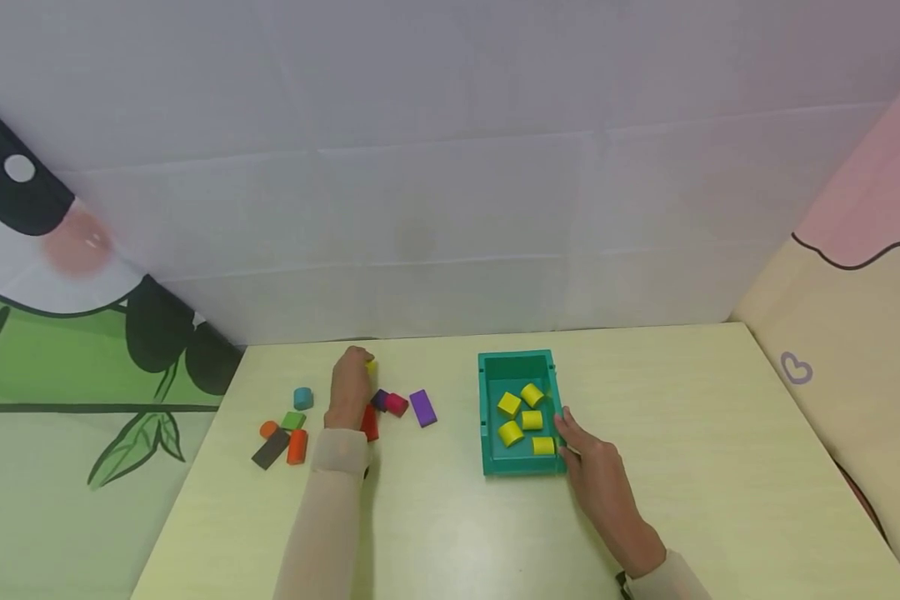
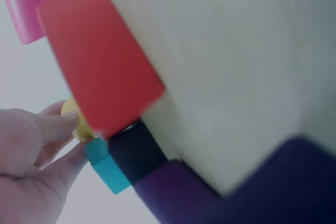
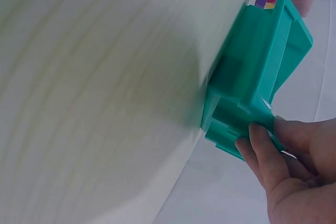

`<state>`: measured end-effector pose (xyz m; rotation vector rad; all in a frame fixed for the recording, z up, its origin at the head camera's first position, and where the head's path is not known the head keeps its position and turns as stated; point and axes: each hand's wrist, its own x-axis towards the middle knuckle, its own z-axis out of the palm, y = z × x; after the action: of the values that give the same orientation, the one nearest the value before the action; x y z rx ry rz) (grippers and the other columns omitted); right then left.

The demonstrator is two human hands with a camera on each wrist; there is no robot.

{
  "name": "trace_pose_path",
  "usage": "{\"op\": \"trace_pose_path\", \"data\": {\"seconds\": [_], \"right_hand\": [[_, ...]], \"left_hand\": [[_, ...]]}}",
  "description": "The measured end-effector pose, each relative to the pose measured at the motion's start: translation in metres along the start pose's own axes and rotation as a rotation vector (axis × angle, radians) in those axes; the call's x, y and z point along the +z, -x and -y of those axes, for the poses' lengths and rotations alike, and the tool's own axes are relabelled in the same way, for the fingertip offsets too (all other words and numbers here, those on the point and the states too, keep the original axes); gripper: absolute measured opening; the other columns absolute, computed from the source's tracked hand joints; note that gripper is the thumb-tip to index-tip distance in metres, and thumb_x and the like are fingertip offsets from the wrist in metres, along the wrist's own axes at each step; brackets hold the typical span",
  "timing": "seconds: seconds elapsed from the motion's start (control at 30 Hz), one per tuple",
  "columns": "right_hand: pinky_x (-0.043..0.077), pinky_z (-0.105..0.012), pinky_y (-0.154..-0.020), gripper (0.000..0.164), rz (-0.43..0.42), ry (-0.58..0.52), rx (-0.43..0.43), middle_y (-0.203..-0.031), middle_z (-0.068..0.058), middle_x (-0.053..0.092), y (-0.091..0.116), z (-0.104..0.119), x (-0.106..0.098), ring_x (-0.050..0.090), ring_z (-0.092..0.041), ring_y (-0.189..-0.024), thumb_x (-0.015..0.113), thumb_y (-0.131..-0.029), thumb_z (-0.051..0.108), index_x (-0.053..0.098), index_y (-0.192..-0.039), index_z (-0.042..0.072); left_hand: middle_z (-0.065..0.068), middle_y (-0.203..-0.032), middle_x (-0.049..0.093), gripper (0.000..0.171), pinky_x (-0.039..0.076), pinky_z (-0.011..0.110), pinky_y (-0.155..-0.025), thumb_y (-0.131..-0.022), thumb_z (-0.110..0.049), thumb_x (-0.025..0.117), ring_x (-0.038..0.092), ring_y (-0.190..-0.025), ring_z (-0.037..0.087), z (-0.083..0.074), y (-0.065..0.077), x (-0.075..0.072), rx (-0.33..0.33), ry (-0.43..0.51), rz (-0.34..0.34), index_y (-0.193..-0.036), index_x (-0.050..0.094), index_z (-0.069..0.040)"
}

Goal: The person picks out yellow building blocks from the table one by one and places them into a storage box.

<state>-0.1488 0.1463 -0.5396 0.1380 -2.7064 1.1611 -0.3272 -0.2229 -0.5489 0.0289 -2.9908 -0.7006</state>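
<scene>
My left hand (image 1: 350,388) is at the back left of the table and pinches a small yellow block (image 2: 78,123) between thumb and fingers. Close by it lie a red block (image 1: 371,422), a dark blue block (image 1: 380,400), a crimson block (image 1: 397,405) and a purple block (image 1: 423,408). A teal block (image 2: 106,165) shows beside the fingertips in the left wrist view. On the right, my right hand (image 1: 602,475) grips the side rim of a green bin (image 3: 239,59). Several yellow blocks (image 1: 509,405) lie inside this bin.
Left of my left arm are a blue block (image 1: 303,398), a green block (image 1: 293,420), an orange block (image 1: 268,429), a dark grey block (image 1: 271,450) and an orange-red block (image 1: 297,447). A pale wall covering (image 1: 420,208) rises behind the table.
</scene>
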Motion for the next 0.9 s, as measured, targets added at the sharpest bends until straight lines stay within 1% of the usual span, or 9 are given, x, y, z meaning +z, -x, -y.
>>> {"op": "trace_pose_path", "data": {"seconds": [0.13,0.33,0.4,0.57,0.7,0.8,0.9], "right_hand": [[0.055,-0.053,-0.1,0.056,0.006,0.0,0.001,-0.149,-0.021,0.057,0.001,0.001,-0.001,0.059,-0.042,-0.131,0.076,-0.088,-0.012,0.061,-0.142,-0.005],[0.056,-0.053,-0.1,0.056,0.012,-0.005,0.0,-0.149,-0.021,0.056,0.001,0.001,-0.002,0.059,-0.042,-0.131,0.076,-0.089,-0.012,0.06,-0.142,-0.005],[0.056,-0.053,-0.1,0.056,0.011,-0.008,-0.004,-0.149,-0.021,0.056,0.001,0.001,-0.002,0.059,-0.042,-0.131,0.075,-0.089,-0.012,0.06,-0.142,-0.005],[0.057,-0.054,-0.099,0.056,0.007,-0.008,-0.01,-0.149,-0.021,0.057,0.0,0.001,-0.002,0.059,-0.043,-0.13,0.076,-0.088,-0.013,0.06,-0.142,-0.005],[0.057,-0.053,-0.098,0.056,0.006,-0.012,-0.012,-0.148,-0.021,0.057,0.001,0.0,-0.002,0.06,-0.043,-0.13,0.076,-0.088,-0.013,0.06,-0.142,-0.006],[0.057,-0.053,-0.098,0.056,0.008,-0.015,-0.008,-0.149,-0.021,0.056,0.001,0.0,-0.002,0.059,-0.043,-0.13,0.075,-0.088,-0.013,0.06,-0.142,-0.005],[0.056,-0.053,-0.099,0.057,0.013,-0.014,0.002,-0.149,-0.021,0.056,0.002,0.001,-0.002,0.059,-0.042,-0.13,0.075,-0.089,-0.012,0.06,-0.143,-0.005]], "left_hand": [[0.031,-0.136,0.061,0.035,0.047,0.054,-0.116,-0.099,0.02,0.043,0.058,-0.127,0.048,-0.002,0.001,0.002,0.024,-0.016,-0.028,-0.124,0.067,0.015],[0.029,-0.139,0.061,0.035,0.047,0.053,-0.116,-0.1,0.018,0.046,0.059,-0.129,0.047,-0.007,0.004,0.002,-0.001,-0.012,-0.029,-0.125,0.069,0.013],[0.029,-0.139,0.061,0.035,0.048,0.054,-0.115,-0.098,0.019,0.046,0.059,-0.128,0.048,-0.009,0.004,0.002,0.013,-0.009,-0.039,-0.124,0.069,0.013],[0.031,-0.133,0.064,0.036,0.051,0.055,-0.11,-0.093,0.023,0.046,0.062,-0.122,0.05,-0.016,0.008,-0.002,0.093,0.0,-0.085,-0.118,0.071,0.014],[0.032,-0.128,0.066,0.035,0.054,0.056,-0.105,-0.092,0.024,0.047,0.065,-0.116,0.051,-0.024,0.013,-0.005,0.137,0.011,-0.131,-0.113,0.073,0.014],[0.031,-0.127,0.067,0.034,0.055,0.056,-0.103,-0.091,0.024,0.048,0.066,-0.114,0.051,-0.03,0.016,-0.005,0.159,0.02,-0.158,-0.112,0.073,0.014],[0.03,-0.129,0.067,0.034,0.056,0.055,-0.103,-0.091,0.024,0.05,0.066,-0.115,0.05,-0.034,0.016,-0.006,0.164,0.027,-0.164,-0.113,0.074,0.013]]}}
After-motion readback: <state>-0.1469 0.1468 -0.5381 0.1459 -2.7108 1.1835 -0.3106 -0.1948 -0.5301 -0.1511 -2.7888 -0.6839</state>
